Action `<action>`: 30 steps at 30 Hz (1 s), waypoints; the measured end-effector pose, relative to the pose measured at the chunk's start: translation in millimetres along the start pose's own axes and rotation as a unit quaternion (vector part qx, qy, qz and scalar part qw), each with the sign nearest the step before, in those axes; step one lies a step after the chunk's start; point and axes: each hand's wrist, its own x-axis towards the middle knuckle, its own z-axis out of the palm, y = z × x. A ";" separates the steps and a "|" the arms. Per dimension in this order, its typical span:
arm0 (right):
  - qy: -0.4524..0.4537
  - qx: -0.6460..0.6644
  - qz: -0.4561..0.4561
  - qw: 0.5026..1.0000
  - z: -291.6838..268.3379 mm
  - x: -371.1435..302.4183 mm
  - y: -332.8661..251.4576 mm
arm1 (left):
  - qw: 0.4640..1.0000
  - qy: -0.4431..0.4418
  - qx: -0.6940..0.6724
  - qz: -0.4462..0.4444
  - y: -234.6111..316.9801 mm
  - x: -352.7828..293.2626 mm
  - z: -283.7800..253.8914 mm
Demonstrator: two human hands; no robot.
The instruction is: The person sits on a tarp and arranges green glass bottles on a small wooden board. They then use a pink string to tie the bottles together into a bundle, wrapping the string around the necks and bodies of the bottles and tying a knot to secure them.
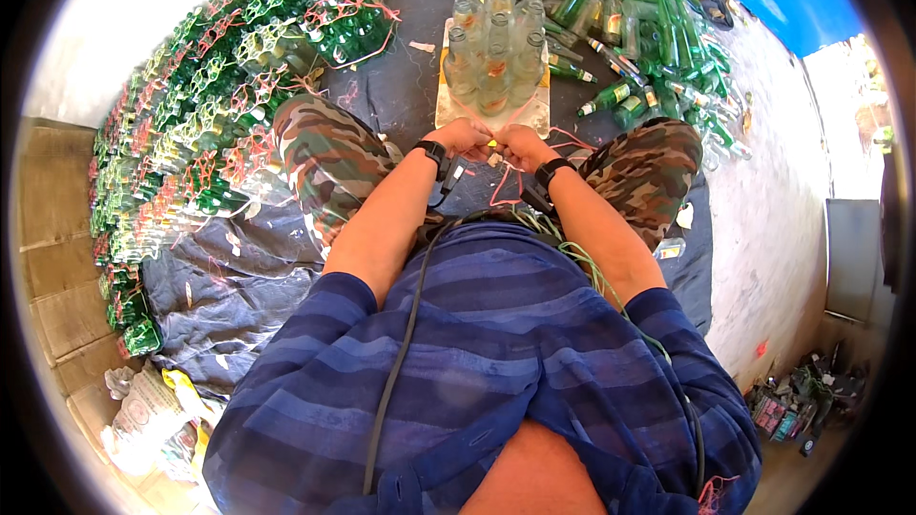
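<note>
Between my knees, a tight cluster of clear glass bottles stands upright on a pale, worn board. Pink string runs from the front of the cluster back to my hands. My left hand is closed in a pinch on the string. My right hand pinches it too, close beside the left. A tiny yellow-green bit shows between the fingertips; what it is I cannot make out. Loose pink string hangs below the hands.
Many green bottles bundled with pink and green string stack up on the left. Loose green and clear bottles lie piled at the far right. A dark sheet covers the floor. Green cord lies over my lap.
</note>
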 end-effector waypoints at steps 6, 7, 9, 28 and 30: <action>0.047 -0.029 0.000 0.998 -9.0 4.4 3.4 | 0.999 -0.021 -0.033 -0.006 -5.8 5.5 -7.5; 0.046 -0.030 0.002 0.998 -10.7 6.2 4.9 | 0.999 -0.027 -0.031 -0.006 -3.7 6.4 -6.1; 0.031 -0.019 0.008 0.999 -15.3 12.7 11.7 | 0.999 -0.028 -0.022 -0.006 -0.7 10.9 -2.6; 0.062 0.014 -0.036 0.997 1.0 36.7 16.9 | 0.989 0.082 -0.117 0.031 -27.6 17.4 1.8; 0.066 0.013 -0.038 0.997 4.4 14.0 8.6 | 0.991 0.062 -0.108 0.039 -22.2 20.2 5.1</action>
